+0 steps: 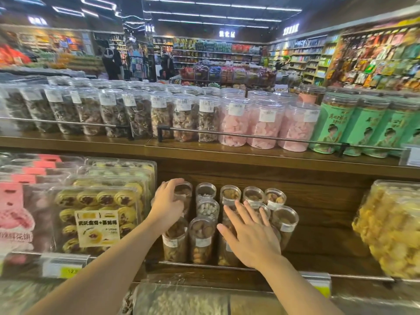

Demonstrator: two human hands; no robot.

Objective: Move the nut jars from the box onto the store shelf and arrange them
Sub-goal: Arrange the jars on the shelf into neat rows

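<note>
Nut jars point(205, 223) right of pastry trays point(95, 214)

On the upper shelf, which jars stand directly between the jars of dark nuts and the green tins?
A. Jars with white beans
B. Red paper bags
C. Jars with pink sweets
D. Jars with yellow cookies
C: the jars with pink sweets stand in a row on the upper shelf, with the jars of dark nuts on one side and the green tins on the other.

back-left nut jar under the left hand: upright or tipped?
Upright. The clear plastic nut jar stands in line with its neighbours on the lower wooden shelf, lid facing up; the left hand grips its top.
</note>
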